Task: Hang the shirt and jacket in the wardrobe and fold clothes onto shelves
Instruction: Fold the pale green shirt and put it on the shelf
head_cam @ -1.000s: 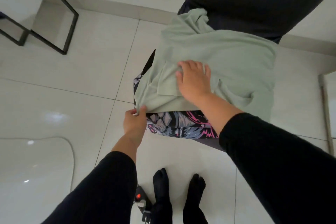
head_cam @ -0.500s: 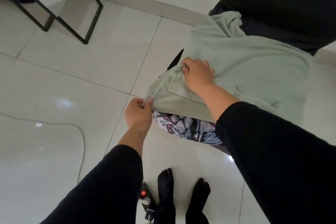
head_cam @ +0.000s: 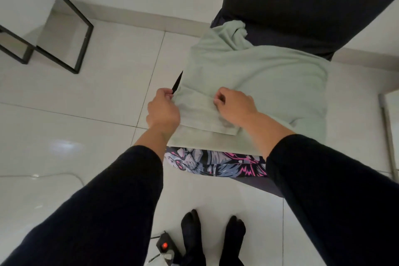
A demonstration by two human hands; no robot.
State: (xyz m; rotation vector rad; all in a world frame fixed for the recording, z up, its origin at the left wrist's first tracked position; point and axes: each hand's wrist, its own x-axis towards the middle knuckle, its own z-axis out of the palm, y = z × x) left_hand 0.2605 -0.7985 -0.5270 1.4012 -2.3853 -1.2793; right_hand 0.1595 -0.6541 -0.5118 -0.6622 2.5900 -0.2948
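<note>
A pale green garment [head_cam: 254, 75] lies spread over a dark chair [head_cam: 302, 6], with its near part folded back on itself. My left hand [head_cam: 163, 109] grips the garment's left edge. My right hand [head_cam: 234, 107] pinches the top edge of the folded flap in the middle. Under the green cloth a printed garment [head_cam: 213, 163] in grey, white and pink hangs over the seat's front.
White floor tiles [head_cam: 86, 103] surround the chair. A black metal frame [head_cam: 71, 34] of a table stands at the far left. A power strip with a red light [head_cam: 165, 245] lies by my socked feet [head_cam: 212, 235]. A pale frame edge [head_cam: 388, 131] runs along the right.
My left hand has moved up from the garment's lower corner to its left edge. My right hand went from lying flat on the cloth to pinching the folded flap.
</note>
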